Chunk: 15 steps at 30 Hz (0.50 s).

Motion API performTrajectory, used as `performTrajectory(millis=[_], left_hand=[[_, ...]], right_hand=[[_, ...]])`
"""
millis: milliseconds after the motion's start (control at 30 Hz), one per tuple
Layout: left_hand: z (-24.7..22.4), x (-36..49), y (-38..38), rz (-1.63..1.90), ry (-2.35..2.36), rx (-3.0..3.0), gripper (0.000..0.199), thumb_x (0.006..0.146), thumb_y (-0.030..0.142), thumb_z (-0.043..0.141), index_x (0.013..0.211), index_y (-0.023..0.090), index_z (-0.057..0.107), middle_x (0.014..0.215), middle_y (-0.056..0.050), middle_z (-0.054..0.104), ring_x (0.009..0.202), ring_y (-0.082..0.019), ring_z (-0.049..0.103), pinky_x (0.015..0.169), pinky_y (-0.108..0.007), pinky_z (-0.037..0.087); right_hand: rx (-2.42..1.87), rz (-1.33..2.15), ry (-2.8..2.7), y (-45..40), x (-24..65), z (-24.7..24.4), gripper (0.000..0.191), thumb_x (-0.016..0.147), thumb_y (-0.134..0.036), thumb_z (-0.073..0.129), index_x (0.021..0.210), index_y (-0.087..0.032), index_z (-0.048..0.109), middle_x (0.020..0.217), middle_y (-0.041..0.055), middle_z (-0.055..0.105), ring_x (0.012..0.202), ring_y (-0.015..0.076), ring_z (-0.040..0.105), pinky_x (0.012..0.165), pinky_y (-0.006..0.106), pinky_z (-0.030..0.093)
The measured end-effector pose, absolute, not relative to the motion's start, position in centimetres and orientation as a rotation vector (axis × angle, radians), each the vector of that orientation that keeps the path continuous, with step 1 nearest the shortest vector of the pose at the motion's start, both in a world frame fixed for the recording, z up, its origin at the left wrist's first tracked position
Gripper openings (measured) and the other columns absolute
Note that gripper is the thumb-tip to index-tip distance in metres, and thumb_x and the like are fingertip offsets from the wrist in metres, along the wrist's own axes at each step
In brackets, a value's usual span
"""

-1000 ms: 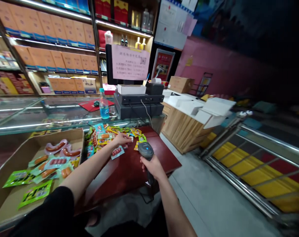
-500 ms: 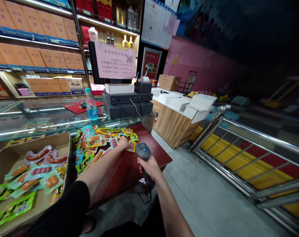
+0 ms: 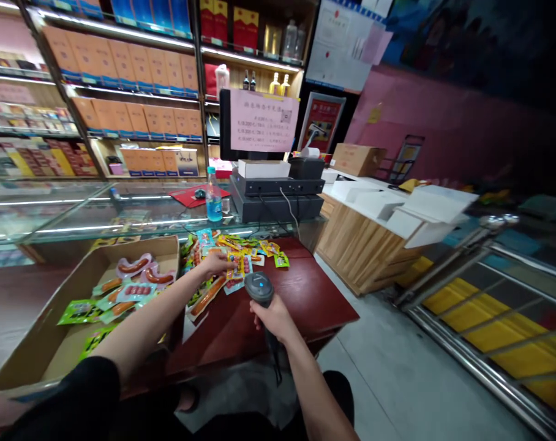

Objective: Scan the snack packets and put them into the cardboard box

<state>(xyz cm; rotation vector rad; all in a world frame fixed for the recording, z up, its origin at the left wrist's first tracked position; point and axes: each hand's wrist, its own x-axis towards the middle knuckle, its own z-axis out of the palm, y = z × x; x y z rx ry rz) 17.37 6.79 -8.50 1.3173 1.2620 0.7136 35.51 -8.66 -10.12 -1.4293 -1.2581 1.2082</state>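
Note:
My left hand is closed on the edge of a small yellow snack packet, just over the pile of packaged snacks. In my right hand is a black barcode scanner, its head raised and a blue light showing on top. The scanner is close to the packet but apart from it. A long packaged sausage lies below my left hand on the dark red table. To the left, a cardboard box holds several sausage packets and green packets.
Behind the table runs a glass counter, with a blue drink bottle and a monitor over a black cash drawer. Metal railings and a wooden counter stand to the right. Stocked shelves line the back.
My view has turned left, bringing more of the box and shelves in. My left hand has lifted the yellow packet from the pile's right side and moved left. The scanner remains in my right hand.

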Motion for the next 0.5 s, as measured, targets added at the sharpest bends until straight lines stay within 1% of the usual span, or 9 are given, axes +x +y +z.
performTrajectory(millis=[133, 333, 500], left_hand=[[-8.4, 13.9, 5.8, 0.867, 1.2, 1.147, 0.053, 0.038, 0.04, 0.088, 0.079, 0.013, 0.067, 0.073, -0.001, 0.067, 0.057, -0.009, 0.057, 0.053, -0.02, 0.046], [-8.6, 12.9, 5.9, 0.9, 1.185, 1.155, 0.055, 0.042, 0.041, 0.087, 0.086, 0.012, 0.07, 0.072, -0.003, 0.069, 0.049, -0.007, 0.054, 0.045, -0.019, 0.038], [-8.0, 13.1, 6.0, 0.87, 1.15, 1.125, 0.059, 0.041, 0.04, 0.088, 0.09, 0.012, 0.07, 0.076, -0.004, 0.07, 0.054, -0.008, 0.057, 0.047, -0.019, 0.04]], right_hand=[[-1.4, 1.267, -1.323, -8.3, 33.6, -10.1, 0.016, 0.072, -0.03, 0.059, 0.069, -0.015, 0.058, 0.047, -0.0018, 0.057, 0.036, 0.0109, 0.052, 0.036, 0.02, 0.043], [-1.39, 1.283, -1.373, -7.8, 31.7, -9.9, 0.014, 0.073, -0.029, 0.061, 0.072, -0.016, 0.059, 0.048, -0.0017, 0.058, 0.036, 0.0114, 0.053, 0.036, 0.02, 0.043], [-1.411, 1.261, -1.39, -7.9, 31.6, -9.6, 0.013, 0.074, -0.028, 0.06, 0.07, -0.016, 0.058, 0.046, -0.0016, 0.057, 0.036, 0.0119, 0.053, 0.037, 0.02, 0.042]])
